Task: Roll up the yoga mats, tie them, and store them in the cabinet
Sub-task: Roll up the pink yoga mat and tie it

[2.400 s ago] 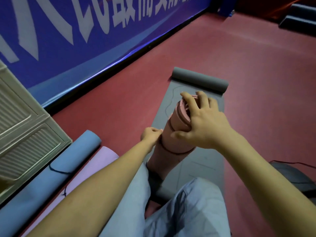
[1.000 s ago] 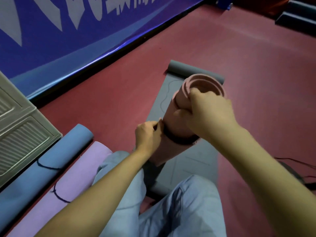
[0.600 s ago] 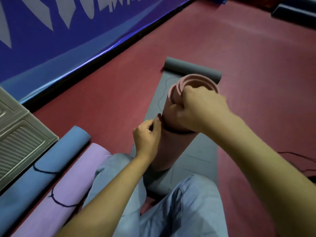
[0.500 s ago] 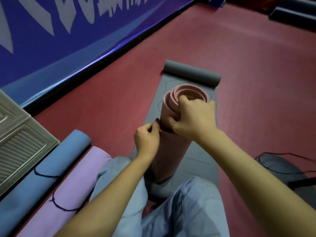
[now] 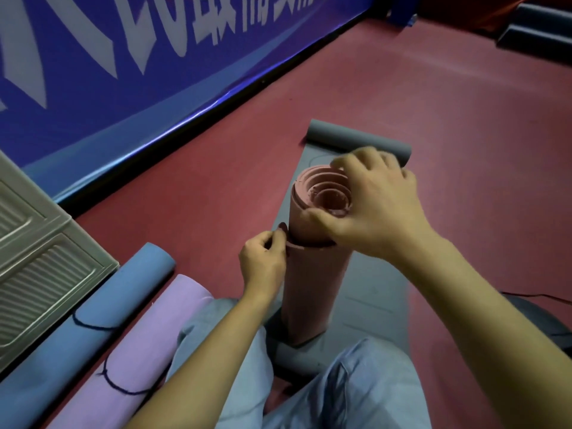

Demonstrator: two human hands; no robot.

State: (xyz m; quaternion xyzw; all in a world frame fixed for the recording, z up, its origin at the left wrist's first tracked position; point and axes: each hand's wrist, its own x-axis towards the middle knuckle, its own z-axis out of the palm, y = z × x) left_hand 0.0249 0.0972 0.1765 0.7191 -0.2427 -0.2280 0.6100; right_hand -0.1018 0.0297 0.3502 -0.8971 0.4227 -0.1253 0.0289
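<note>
Pink foam, rolled into a tube: the pink mat (image 5: 312, 283) stands on end on the grey mat (image 5: 368, 292), just ahead of my knees (image 5: 356, 394), its spiral top turned up to view. My right hand (image 5: 376, 205) grips the upper end of the pink mat, thumb on the near side and fingers (image 5: 356, 156) curled over the far rim. My left hand (image 5: 263, 264) sits at the left side of the pink mat, fingers together and pinching a dark cord (image 5: 309, 244) that rings the roll below my right hand. The grey mat lies flat on the red floor (image 5: 464, 103) beneath the pink mat, its far end rolled into a low cylinder. Left of the pink mat lie two rolled mats side by side on the floor, the purple mat (image 5: 133, 357) nearer and the blue mat (image 5: 83, 332) beyond it, each tied with dark cord. Farther left of these stands the cabinet (image 5: 34, 267), touching or just beside the blue mat. Behind the pink mat a blue banner (image 5: 123, 72) runs along the floor's edge.
</note>
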